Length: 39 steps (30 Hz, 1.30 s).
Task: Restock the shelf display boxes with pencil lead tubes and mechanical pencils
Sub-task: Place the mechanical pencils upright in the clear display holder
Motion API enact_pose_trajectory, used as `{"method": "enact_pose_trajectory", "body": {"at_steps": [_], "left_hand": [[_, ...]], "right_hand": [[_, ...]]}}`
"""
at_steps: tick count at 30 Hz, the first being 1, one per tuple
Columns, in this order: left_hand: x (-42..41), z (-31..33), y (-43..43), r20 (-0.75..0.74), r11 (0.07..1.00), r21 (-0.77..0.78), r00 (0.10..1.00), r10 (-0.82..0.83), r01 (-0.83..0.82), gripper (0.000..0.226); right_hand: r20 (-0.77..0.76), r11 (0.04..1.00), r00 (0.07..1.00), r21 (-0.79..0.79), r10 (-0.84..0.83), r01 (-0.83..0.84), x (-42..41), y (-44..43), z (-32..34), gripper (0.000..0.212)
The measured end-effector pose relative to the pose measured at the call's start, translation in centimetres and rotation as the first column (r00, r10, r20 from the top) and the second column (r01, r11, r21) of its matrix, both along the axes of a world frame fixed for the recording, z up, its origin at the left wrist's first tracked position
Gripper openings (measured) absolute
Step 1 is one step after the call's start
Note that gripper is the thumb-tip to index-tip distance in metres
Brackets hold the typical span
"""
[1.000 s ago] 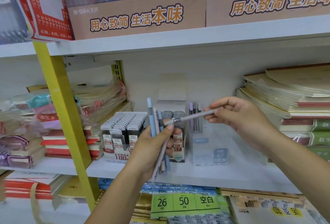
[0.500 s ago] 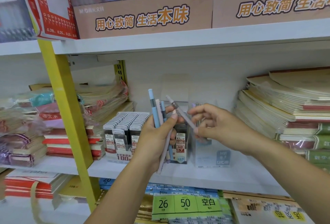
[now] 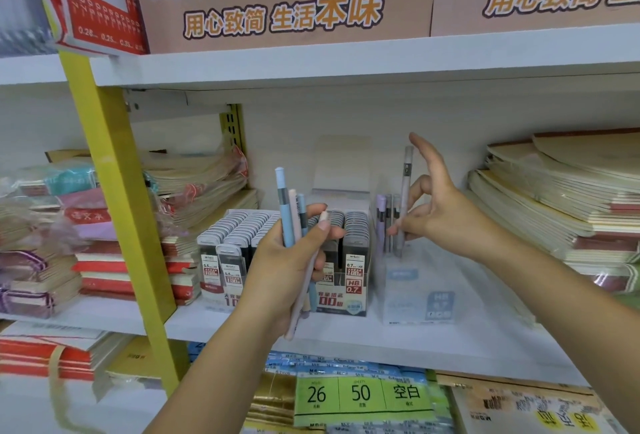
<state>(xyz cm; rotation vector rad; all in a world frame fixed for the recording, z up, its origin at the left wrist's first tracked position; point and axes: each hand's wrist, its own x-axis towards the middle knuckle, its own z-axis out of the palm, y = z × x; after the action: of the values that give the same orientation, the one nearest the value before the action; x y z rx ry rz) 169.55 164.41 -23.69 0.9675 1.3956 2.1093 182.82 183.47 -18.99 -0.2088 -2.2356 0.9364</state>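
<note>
Pencil point(image 3: 406, 184) swung upright, pinched by right hand point(image 3: 443, 215) above white shelf point(image 3: 467, 343); left hand point(image 3: 287, 267) grips bundle point(image 3: 284, 205).

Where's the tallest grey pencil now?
The grey pencil stands upright right of centre, pinched by the right hand, its tip in the clear display box.

Two hands: left hand point(image 3: 277, 271) grips four mechanical pencils point(image 3: 282, 205), right hand point(image 3: 446, 212) pinches one grey pencil point(image 3: 406, 184). Three standing pencils point(image 3: 381, 212) in one clear display box point(image 3: 415, 295). Two lead-tube boxes point(image 3: 353, 271). Two brown cartons point(image 3: 277, 11) above.
</note>
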Motion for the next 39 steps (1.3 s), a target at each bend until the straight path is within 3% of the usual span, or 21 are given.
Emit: {"method": "enact_pose_trajectory", "body": {"at_steps": [3, 9, 12, 18, 27, 35, 38, 39], "left_hand": [[-0.1, -0.3, -0.1, -0.005, 1.0, -0.002, 1.0, -0.004, 0.004, 0.013], [-0.2, -0.5, 0.1, -0.026, 1.0, -0.017, 1.0, -0.006, 0.005, 0.014], [-0.2, -0.5, 0.2, -0.039, 0.999, -0.035, 0.999, 0.002, -0.003, 0.016], [-0.3, -0.8, 0.1, -0.049, 0.999, -0.046, 0.999, 0.003, -0.005, 0.016], [-0.4, -1.1, 0.2, -0.051, 0.998, -0.056, 0.999, -0.01, 0.007, 0.014], [-0.1, -1.1, 0.3, -0.092, 0.995, -0.104, 0.996, -0.012, 0.002, 0.033], [0.1, -1.1, 0.2, -0.064, 0.993, -0.109, 0.997, -0.041, 0.034, 0.041], [0.2, -1.0, 0.2, -0.062, 0.993, -0.109, 0.997, -0.055, 0.048, 0.046]], "right_hand": [[-0.013, 0.992, 0.997, 0.097, -0.074, 0.075, -0.4, 0.7, -0.6, 0.107], [-0.113, 0.927, 0.958, 0.246, -0.263, 0.283, -1.0, 1.5, -1.5, 0.057], [-0.151, 0.895, 0.944, 0.302, -0.294, 0.327, -1.4, 1.4, -1.8, 0.043], [-0.118, 0.85, 0.948, 0.421, -0.297, 0.318, -2.0, 0.9, -2.5, 0.033], [-0.09, 0.85, 0.942, 0.408, -0.324, 0.332, -2.1, 1.0, -2.5, 0.032], [0.15, 0.851, 0.907, 0.434, -0.393, 0.297, -2.1, 0.5, -1.3, 0.017], [0.004, 0.725, 0.878, 0.565, -0.479, 0.393, -1.5, -0.4, -0.7, 0.019], [-0.06, 0.733, 0.891, 0.545, -0.45, 0.407, -1.1, -1.2, -0.6, 0.018]]}}
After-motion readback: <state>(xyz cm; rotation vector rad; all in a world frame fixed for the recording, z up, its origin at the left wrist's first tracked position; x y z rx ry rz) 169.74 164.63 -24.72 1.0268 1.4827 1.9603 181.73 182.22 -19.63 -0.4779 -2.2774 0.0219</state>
